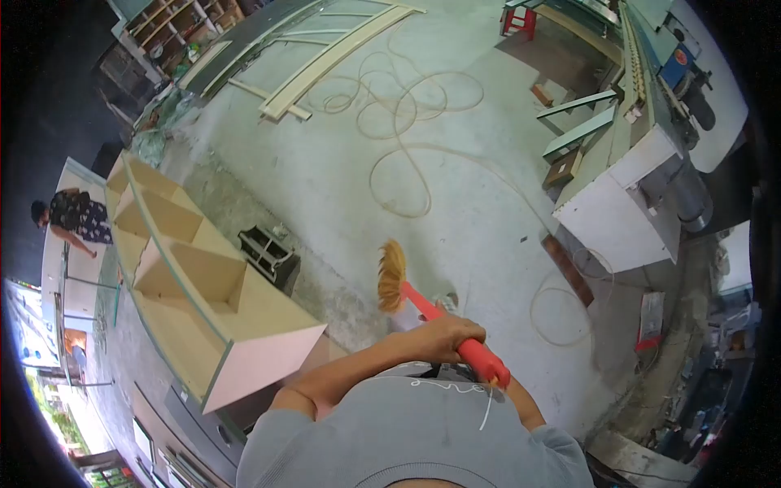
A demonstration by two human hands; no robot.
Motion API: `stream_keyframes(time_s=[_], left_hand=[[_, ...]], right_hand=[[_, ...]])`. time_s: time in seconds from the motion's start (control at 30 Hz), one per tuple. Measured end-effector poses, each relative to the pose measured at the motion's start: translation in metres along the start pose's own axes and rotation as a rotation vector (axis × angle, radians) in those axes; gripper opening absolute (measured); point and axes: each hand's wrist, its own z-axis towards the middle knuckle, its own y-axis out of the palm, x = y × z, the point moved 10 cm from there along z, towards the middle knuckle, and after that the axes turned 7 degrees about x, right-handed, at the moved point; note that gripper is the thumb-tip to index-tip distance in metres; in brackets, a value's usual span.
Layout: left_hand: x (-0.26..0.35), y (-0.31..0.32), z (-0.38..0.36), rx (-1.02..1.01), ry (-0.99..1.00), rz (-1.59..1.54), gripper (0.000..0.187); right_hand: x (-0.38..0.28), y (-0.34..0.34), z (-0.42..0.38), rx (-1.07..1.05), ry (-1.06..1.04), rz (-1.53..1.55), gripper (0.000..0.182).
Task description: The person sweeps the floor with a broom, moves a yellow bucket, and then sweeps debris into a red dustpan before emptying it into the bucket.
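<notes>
Nearest: grey shirt [415, 435], top of the view
Floor [333, 179]: concrete, broom [392, 276] extends out over it, left of the loose hose; can't tell if bristles touch down
Shelf unit [264, 366]: long, off to the left, a person [77, 215] by its far side; hold swing width short of its end panel
Bench [614, 220]: right side, well apart from the broom; same care at its corner
Hose [427, 175]: loops ahead of the bristles; I'd work around it or lift over, bristles could snag
Broom: red handle [482, 358] near the body, tan bristles away; low, flat angle and short light strokes should spread the fan evenly
Dark frame [268, 259]: on floor left of the bristles, easy to clip on a wide stroke
Left hand [450, 337]: closed around the handle, palm down; firm but loose wrist would steer best
Right hand: hidden behind handle end, can't tell its grip; ideally it anchors that end
White cord [488, 411]: dangles at handle end, best tucked clear of fingers
</notes>
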Motion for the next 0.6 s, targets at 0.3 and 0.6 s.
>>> stream_keyframes(time_s=[0.3,0.6], left_hand=[[-0.032,-0.061,0.229,-0.001,0.186,0.29,0.049],[-0.317,-0.24,0.26,0.325,-0.688,-0.135,0.06]], right_hand=[[-0.301,-0.013,0.042,-0.188,0.185,0.248,0.025],[-0.549,-0.07,0.135,-0.378,0.009,0.682,0.031]])
